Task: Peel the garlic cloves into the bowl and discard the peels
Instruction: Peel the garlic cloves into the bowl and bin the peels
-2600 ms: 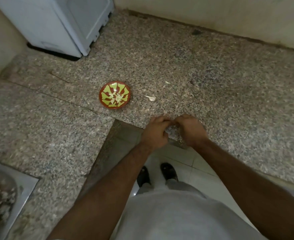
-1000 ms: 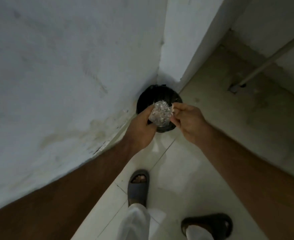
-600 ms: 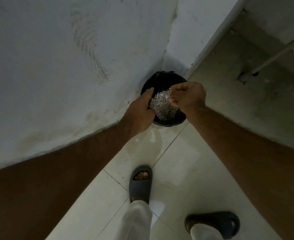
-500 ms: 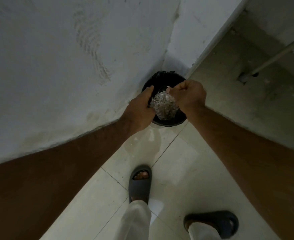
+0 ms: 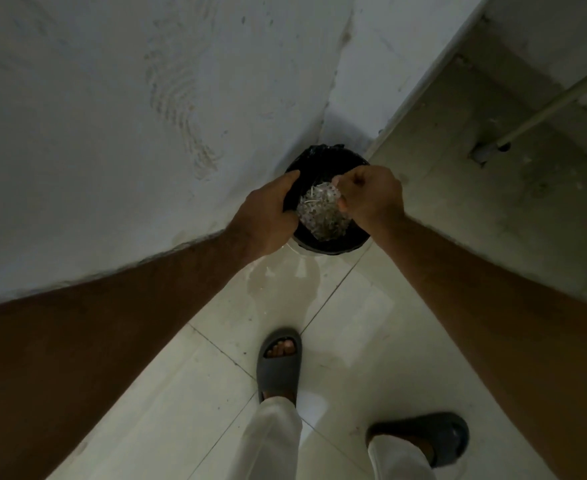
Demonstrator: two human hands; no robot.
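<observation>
Location: corner of two white walls (image 5: 112, 133), centre of frame, pale tiled floor (image 5: 347, 323) below.
Bin: one black-lined bin (image 5: 323, 161) tucked into the corner; rim partly hidden by both hands.
Peels: one loose wad of garlic peels (image 5: 321, 213), pale and papery, at centre of frame directly over the bin mouth; no count of single peels possible.
Left hand: left hand (image 5: 268, 216) cupped under and beside the wad, fingers curled round its left side, thumb up along the bin rim; judged a cradle to keep scraps from falling short of the bin.
Right hand: right hand (image 5: 371, 199) knuckles up at the wad's right edge, fingers bunched together and pinching at the top of the peels; judged to be pulling or brushing them loose downward.
Stage: discard step, judged almost done; release not yet made.
Bowl and cloves: not in view.
Risk: light peels likely to cling to skin or drift onto the floor beside the bin.
Floor: wet-looking patch (image 5: 278, 282) just in front of the bin.
Footwear: two dark slippers, one (image 5: 280, 365) at lower centre, one (image 5: 423, 434) at lower right.
Pipe: one pale pipe (image 5: 555, 98), upper right.
Hands counted: two, both engaged on the wad.
</observation>
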